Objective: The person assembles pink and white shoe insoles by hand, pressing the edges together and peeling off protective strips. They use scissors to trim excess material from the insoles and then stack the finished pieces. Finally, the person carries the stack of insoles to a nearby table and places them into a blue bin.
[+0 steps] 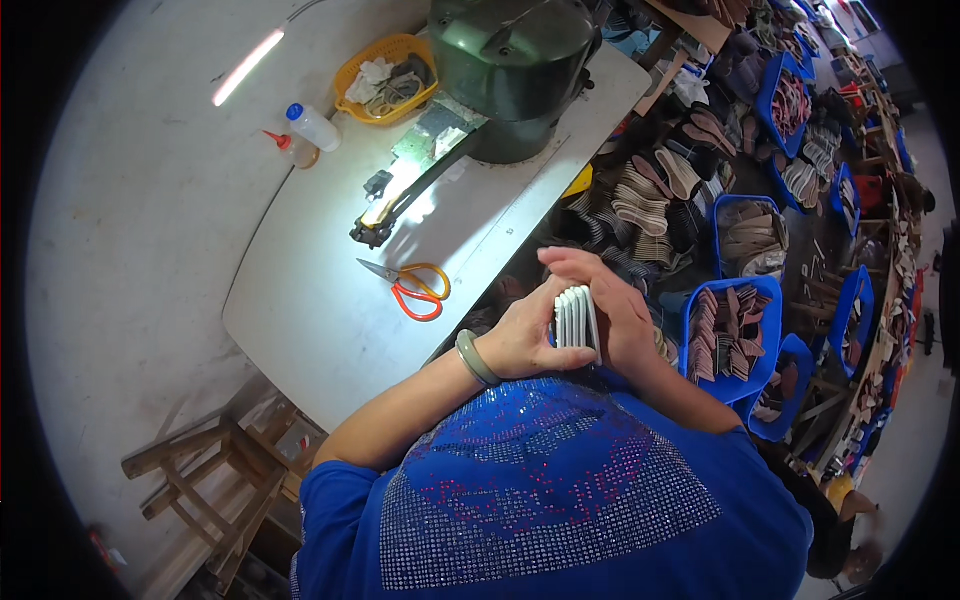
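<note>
In front of my chest, both hands close round a small stack of thin, white-edged pieces (575, 322). The layers stand side by side with their pale edges showing; their exact kind cannot be made out. My left hand (527, 332), with a pale green bangle (476, 358) at the wrist, grips the stack from the left, its thumb across the lower edge. On the other side, my right hand (622, 312) presses against the stack, its fingers reaching over the top. Scissors (422, 290) with orange and red handles lie on the white table (300, 345), left of my hands.
A dark green machine (510, 50) with a long lit arm (410, 180) stands on the table. Behind are a yellow basket (345, 105) and two bottles (315, 128). Blue bins (765, 350) and heaped shoe soles (640, 200) fill the right. A wooden stool (215, 480) stands lower left.
</note>
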Tool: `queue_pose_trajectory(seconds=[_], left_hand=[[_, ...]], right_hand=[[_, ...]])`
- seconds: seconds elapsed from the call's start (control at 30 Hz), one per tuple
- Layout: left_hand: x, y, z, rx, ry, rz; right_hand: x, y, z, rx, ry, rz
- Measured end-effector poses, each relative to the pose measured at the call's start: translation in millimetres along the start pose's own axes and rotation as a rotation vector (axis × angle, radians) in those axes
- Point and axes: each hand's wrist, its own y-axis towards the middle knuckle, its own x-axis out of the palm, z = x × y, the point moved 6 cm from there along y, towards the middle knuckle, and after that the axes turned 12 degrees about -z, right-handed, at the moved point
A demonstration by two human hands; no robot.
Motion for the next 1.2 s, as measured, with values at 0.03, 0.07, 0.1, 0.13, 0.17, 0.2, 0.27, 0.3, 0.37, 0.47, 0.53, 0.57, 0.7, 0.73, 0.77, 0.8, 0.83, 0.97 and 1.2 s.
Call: queue_pose_trajectory(seconds=[0.03,0.07,0.1,0.13,0.17,0.2,0.27,0.3,0.37,0.47,0.53,0.57,0.7,0.73,0.77,0.8,0.83,0.97,1.2], left_hand=[[0.0,-3.4,-3.6,-0.032,0.029,-0.016],[0.6,-7.1,-8.9,-0.064,0.059,-0.032],[0.8,-8.9,-11.3,-0.094,0.088,-0.052],[0.6,-9.8,-8.2,-0.065,0.049,-0.044],[1.1,-11.6,-8.9,-0.081,0.058,-0.062],[1.0,-14.1,-9.9,-0.099,0.069,-0.082],[-0.2,-19.0,-7.7,-0.109,0.076,-0.056],[-1.7,-20.5,-3.5,-0.100,0.073,-0.014],[-3.3,-24.8,-0.9,-0.097,0.074,0.030],[-4.4,-32.0,-1.3,-0.102,0.089,0.049],[-4.4,-35.8,-4.4,-0.086,0.093,0.076],[-4.2,-37.5,-5.2,-0.091,0.088,0.072],[-5.5,-40.5,-6.4,-0.091,0.068,0.084],[-6.0,-41.1,-6.7,-0.087,0.061,0.095],[-6.7,-41.8,-5.7,-0.081,0.065,0.099],[-7.5,-42.5,-4.3,-0.075,0.068,0.102],[-8.4,-43.0,-3.3,-0.069,0.071,0.105],[-10.5,-43.3,-3.4,-0.077,0.115,0.038],[-11.4,-48.5,-4.5,-0.162,0.090,0.033]], right_hand=[[2.6,-0.9,-3.6,-0.032,-0.127,-0.098],[5.2,-4.8,0.7,0.074,-0.010,-0.141],[6.4,-4.6,-1.6,0.090,-0.017,-0.169],[7.6,-4.0,-3.1,0.106,-0.024,-0.197],[10.0,-3.5,-3.7,0.122,-0.031,-0.226],[12.3,-3.1,-4.0,0.125,-0.057,-0.230],[17.9,-2.7,-4.3,0.132,-0.110,-0.239],[20.4,-2.0,-5.0,0.137,-0.112,-0.224],[26.2,-0.6,-6.0,0.147,-0.115,-0.193],[33.7,1.4,-6.6,0.090,-0.142,-0.193],[37.9,2.8,-6.8,0.055,-0.170,-0.185],[39.5,3.3,-6.9,0.038,-0.184,-0.180],[43.4,4.3,-6.5,-0.010,-0.245,-0.169],[44.3,4.7,-5.4,-0.004,-0.240,-0.162],[44.8,5.0,-4.7,0.001,-0.235,-0.153],[45.2,6.0,-4.1,0.008,-0.221,-0.167],[44.5,7.7,-3.6,0.015,-0.206,-0.180],[48.9,11.2,-11.3,0.013,-0.154,-0.186],[53.6,10.9,2.3,0.115,-0.210,-0.072]])
